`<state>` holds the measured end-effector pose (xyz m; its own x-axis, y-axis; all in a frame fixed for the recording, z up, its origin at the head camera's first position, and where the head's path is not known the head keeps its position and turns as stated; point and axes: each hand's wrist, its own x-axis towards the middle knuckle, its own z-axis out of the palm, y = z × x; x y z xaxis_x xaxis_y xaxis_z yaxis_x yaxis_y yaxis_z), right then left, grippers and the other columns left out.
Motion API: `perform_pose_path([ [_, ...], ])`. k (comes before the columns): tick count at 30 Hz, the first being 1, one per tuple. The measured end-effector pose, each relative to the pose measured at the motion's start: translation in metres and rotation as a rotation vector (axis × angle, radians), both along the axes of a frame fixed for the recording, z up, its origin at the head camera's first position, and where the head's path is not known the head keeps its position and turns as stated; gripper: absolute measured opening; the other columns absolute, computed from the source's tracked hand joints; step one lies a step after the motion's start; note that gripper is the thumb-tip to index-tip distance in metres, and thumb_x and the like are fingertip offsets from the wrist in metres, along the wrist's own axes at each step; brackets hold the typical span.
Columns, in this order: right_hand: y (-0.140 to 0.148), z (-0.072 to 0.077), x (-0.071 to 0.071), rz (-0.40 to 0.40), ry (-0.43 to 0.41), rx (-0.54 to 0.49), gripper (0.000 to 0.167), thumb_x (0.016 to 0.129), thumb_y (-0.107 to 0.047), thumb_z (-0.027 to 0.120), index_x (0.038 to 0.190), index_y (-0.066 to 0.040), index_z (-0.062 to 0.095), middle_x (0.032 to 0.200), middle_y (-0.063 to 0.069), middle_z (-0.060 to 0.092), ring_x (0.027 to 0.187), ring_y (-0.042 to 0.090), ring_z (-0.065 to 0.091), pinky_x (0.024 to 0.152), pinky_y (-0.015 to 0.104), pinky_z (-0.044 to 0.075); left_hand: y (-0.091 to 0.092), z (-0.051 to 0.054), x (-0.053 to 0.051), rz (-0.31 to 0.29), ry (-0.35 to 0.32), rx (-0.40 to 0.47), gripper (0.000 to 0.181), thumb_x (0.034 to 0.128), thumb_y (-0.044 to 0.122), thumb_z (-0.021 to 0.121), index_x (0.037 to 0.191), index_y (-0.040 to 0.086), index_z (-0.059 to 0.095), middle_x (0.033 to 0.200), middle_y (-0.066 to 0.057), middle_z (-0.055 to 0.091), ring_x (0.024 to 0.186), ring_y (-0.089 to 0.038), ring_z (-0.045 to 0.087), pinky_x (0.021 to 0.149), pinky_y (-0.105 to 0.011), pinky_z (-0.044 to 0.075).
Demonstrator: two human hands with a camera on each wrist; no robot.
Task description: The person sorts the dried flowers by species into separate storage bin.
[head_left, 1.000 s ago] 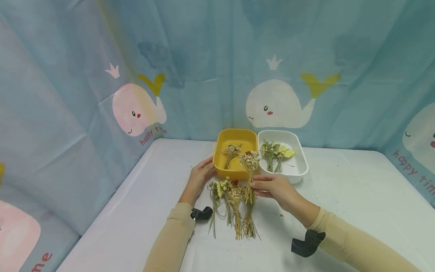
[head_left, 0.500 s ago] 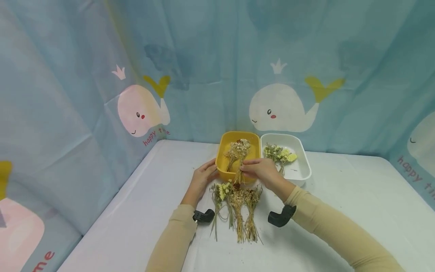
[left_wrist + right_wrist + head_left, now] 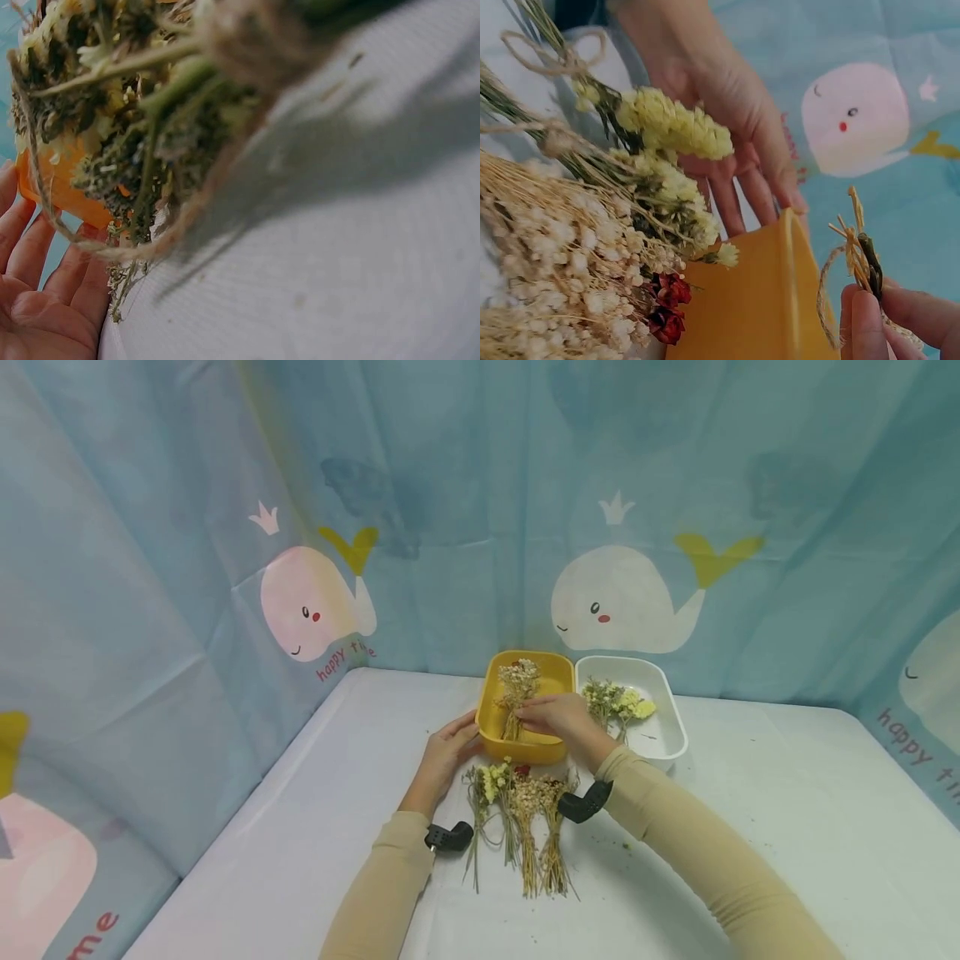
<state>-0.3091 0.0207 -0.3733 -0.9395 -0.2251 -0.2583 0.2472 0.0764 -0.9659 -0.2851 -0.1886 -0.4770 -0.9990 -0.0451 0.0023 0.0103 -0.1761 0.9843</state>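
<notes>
My right hand (image 3: 558, 717) pinches the stems of a small dried-flower bunch (image 3: 520, 675), its pale heads up, over the inside of the yellow bin (image 3: 536, 752). In the right wrist view, the fingertips grip the tied stem ends (image 3: 866, 262). My left hand (image 3: 442, 758) rests against the bin's left side with its fingers extended; the right wrist view shows its thumb at the rim. Another dried bunch in the bin is mostly hidden behind the held one. Before the bin lie yellow-flowered bunches (image 3: 492, 781) and pale dried bunches (image 3: 528, 802), with dark red blooms (image 3: 667, 307) among them.
A white bin (image 3: 667, 739) with yellow-flowered bunches (image 3: 626, 703) stands against the yellow bin's right side. Plant crumbs dot the white table (image 3: 765, 793). A blue whale-print curtain (image 3: 465, 593) hangs behind the table and at its sides.
My right hand has carried the pale bunch from above the table bunches, forward and left, into the space of the yellow bin. The left hand has stayed at the bin's side.
</notes>
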Motion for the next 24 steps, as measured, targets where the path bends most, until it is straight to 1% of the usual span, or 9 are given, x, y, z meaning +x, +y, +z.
perform_pose_path([
  [4, -0.008, -0.004, -0.009, 0.001, 0.000, -0.002, 0.041, 0.092, -0.004, 0.070, 0.130, 0.007, 0.061, 0.133, 0.024, 0.062, 0.079, 0.009, 0.073, 0.093, 0.032, 0.061, 0.000, 0.001, 0.000, 0.009, 0.002, -0.005, 0.044, 0.0993, 0.025, 0.062, 0.142, 0.015, 0.057, 0.146, -0.005, 0.056, 0.129, -0.027, 0.059, 0.110, -0.041, 0.051],
  [8, -0.017, -0.011, -0.019, -0.034, -0.008, -0.030, 0.041, 0.091, 0.001, 0.068, 0.130, 0.011, 0.059, 0.131, 0.026, 0.063, 0.073, 0.009, 0.072, 0.085, 0.029, 0.063, 0.001, 0.001, 0.001, 0.008, 0.015, -0.003, 0.044, 0.0993, 0.024, 0.062, 0.142, 0.013, 0.056, 0.147, -0.008, 0.055, 0.130, -0.029, 0.057, 0.110, -0.043, 0.051],
  [12, -0.027, -0.019, -0.027, -0.086, -0.002, -0.047, 0.035, 0.089, 0.004, 0.070, 0.122, 0.013, 0.064, 0.102, 0.017, 0.074, 0.067, 0.009, 0.070, 0.079, 0.030, 0.065, 0.000, 0.000, 0.002, 0.006, 0.017, -0.001, 0.046, 0.0978, 0.028, 0.064, 0.141, 0.015, 0.057, 0.147, -0.007, 0.055, 0.131, -0.028, 0.057, 0.110, -0.042, 0.051],
  [14, -0.031, -0.021, -0.029, -0.099, 0.001, -0.047, 0.032, 0.088, 0.004, 0.070, 0.118, 0.013, 0.066, 0.090, 0.011, 0.072, 0.065, 0.010, 0.070, 0.080, 0.032, 0.065, 0.000, 0.000, 0.002, 0.003, 0.019, -0.001, 0.046, 0.0979, 0.028, 0.064, 0.141, 0.015, 0.057, 0.148, -0.008, 0.053, 0.131, -0.030, 0.057, 0.110, -0.043, 0.051],
  [15, -0.032, -0.023, -0.029, -0.099, -0.001, -0.036, 0.031, 0.088, 0.003, 0.070, 0.117, 0.013, 0.067, 0.088, 0.008, 0.071, 0.065, 0.010, 0.069, 0.082, 0.033, 0.065, 0.000, 0.000, 0.002, 0.001, 0.019, 0.000, 0.045, 0.0982, 0.027, 0.064, 0.141, 0.014, 0.057, 0.148, -0.008, 0.053, 0.132, -0.030, 0.056, 0.111, -0.043, 0.051],
  [18, -0.035, -0.026, -0.031, -0.102, -0.002, 0.007, 0.030, 0.088, 0.001, 0.071, 0.116, 0.010, 0.069, 0.096, 0.015, 0.074, 0.064, 0.009, 0.069, 0.087, 0.036, 0.063, 0.000, 0.002, 0.003, -0.010, 0.019, 0.001, 0.045, 0.1000, 0.023, 0.061, 0.143, 0.011, 0.055, 0.149, -0.010, 0.052, 0.133, -0.033, 0.054, 0.112, -0.045, 0.050],
  [20, -0.036, -0.030, -0.033, -0.109, -0.001, 0.047, 0.029, 0.087, -0.001, 0.073, 0.114, 0.008, 0.071, 0.102, 0.017, 0.075, 0.063, 0.008, 0.068, 0.087, 0.035, 0.063, 0.001, 0.002, 0.003, -0.016, 0.021, 0.001, 0.045, 0.1012, 0.021, 0.059, 0.145, 0.010, 0.053, 0.150, -0.012, 0.051, 0.134, -0.034, 0.053, 0.112, -0.045, 0.049],
  [21, -0.037, -0.032, -0.034, -0.112, 0.001, 0.060, 0.028, 0.087, -0.002, 0.073, 0.113, 0.008, 0.071, 0.103, 0.017, 0.075, 0.062, 0.008, 0.068, 0.085, 0.034, 0.064, 0.001, 0.003, 0.003, -0.016, 0.021, 0.001, 0.046, 0.1014, 0.021, 0.059, 0.145, 0.009, 0.052, 0.150, -0.012, 0.051, 0.134, -0.034, 0.053, 0.112, -0.046, 0.049],
  [24, -0.040, -0.037, -0.037, -0.120, 0.006, 0.087, 0.026, 0.085, -0.001, 0.075, 0.109, 0.008, 0.073, 0.095, 0.014, 0.076, 0.060, 0.008, 0.067, 0.075, 0.028, 0.065, 0.000, 0.003, 0.003, -0.013, 0.017, 0.003, 0.046, 0.1013, 0.021, 0.059, 0.145, 0.009, 0.052, 0.150, -0.011, 0.051, 0.134, -0.034, 0.054, 0.112, -0.045, 0.049],
])
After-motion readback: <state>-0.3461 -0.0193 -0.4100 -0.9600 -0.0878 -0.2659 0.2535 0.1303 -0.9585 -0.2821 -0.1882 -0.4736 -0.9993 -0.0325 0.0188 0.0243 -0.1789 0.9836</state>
